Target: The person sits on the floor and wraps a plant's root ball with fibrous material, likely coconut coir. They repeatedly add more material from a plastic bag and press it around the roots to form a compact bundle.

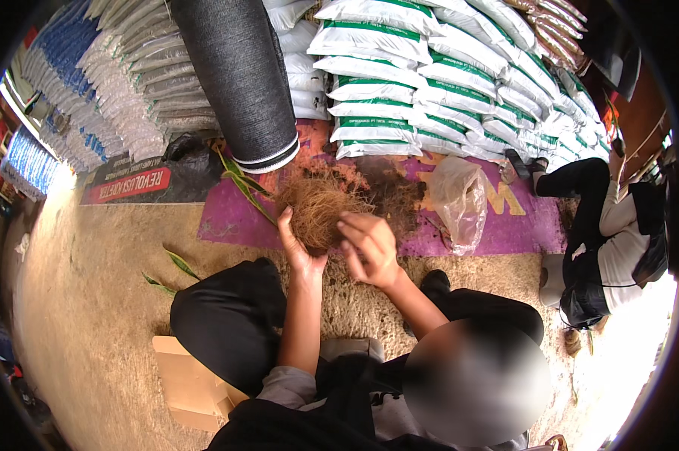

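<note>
A ball of tangled brown fibre (323,208), roots or coir, rests in my left hand (301,248), whose thumb presses its left side. My right hand (372,248) is at the ball's right edge with bent fingers, slightly blurred; whether it pinches any strands is unclear. Long green snake plant leaves (243,183) with yellow edges stick out to the left of the ball, and their lower ends are hidden. Dark loose soil (395,194) lies behind my right hand on a purple printed sheet (238,228).
A crumpled clear plastic bag (460,206) lies on the sheet. A black mesh roll (238,84) leans before stacked white sacks (376,101). Cut leaves (178,264) and a cardboard box (190,383) are at my left. Another person (615,242) sits at the right.
</note>
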### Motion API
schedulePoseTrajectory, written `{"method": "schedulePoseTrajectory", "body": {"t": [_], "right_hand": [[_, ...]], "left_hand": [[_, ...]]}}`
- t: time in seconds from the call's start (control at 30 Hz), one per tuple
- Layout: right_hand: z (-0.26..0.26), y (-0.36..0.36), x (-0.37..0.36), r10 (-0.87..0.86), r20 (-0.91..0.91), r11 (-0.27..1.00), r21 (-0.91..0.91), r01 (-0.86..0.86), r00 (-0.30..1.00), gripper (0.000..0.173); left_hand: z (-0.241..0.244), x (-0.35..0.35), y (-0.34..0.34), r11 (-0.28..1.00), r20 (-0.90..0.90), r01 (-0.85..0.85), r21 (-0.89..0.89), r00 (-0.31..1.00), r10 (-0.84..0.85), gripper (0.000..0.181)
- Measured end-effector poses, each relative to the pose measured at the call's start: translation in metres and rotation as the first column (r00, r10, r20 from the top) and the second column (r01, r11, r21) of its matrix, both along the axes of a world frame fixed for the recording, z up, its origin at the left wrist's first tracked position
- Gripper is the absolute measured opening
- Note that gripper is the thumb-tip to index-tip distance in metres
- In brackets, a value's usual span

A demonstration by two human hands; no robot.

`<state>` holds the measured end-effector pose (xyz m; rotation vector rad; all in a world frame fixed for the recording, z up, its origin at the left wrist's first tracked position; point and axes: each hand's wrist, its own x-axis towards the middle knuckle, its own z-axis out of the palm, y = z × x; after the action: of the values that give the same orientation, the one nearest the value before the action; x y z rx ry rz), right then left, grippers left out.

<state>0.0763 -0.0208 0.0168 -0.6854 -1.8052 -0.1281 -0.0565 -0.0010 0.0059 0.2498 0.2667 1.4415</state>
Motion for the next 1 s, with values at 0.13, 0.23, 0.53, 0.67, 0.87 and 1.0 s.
{"method": "schedulePoseTrajectory", "body": {"t": [0.13, 0.23, 0.53, 0.67, 0.87, 1.0], "right_hand": [[0.030, -0.008, -0.008, -0.241, -0.020, 0.944, -0.235, 0.229, 0.970, 0.027], [0.018, 0.000, -0.007, -0.151, -0.023, 0.949, -0.282, 0.138, 0.988, 0.022], [0.016, 0.000, 0.009, -0.054, -0.188, 0.960, -0.282, -0.001, 0.981, 0.013], [0.037, -0.014, -0.002, -0.084, -0.231, 0.932, -0.362, -0.005, 0.969, 0.039], [0.001, -0.022, -0.040, 0.044, -0.089, 0.734, -0.673, -0.093, 0.995, 0.068], [-0.016, -0.015, -0.041, 0.006, -0.436, 0.646, -0.685, -0.336, 0.900, 0.066]], "left_hand": [[-0.002, 0.007, 0.003, 0.992, -0.204, -0.112, -0.061, 0.974, 0.098, 0.053], [0.000, 0.011, -0.002, 0.999, -0.101, -0.032, 0.029, 0.994, 0.034, 0.053], [-0.005, 0.001, 0.003, 0.966, -0.227, -0.255, -0.046, 0.944, 0.239, 0.055], [-0.021, -0.002, 0.006, 0.894, -0.388, -0.447, -0.006, 0.825, 0.410, 0.054], [-0.023, 0.026, -0.008, 0.799, -0.596, -0.597, 0.069, 0.618, 0.513, 0.085], [-0.019, 0.030, -0.011, 0.791, -0.566, -0.604, 0.093, 0.622, 0.541, 0.082]]}}
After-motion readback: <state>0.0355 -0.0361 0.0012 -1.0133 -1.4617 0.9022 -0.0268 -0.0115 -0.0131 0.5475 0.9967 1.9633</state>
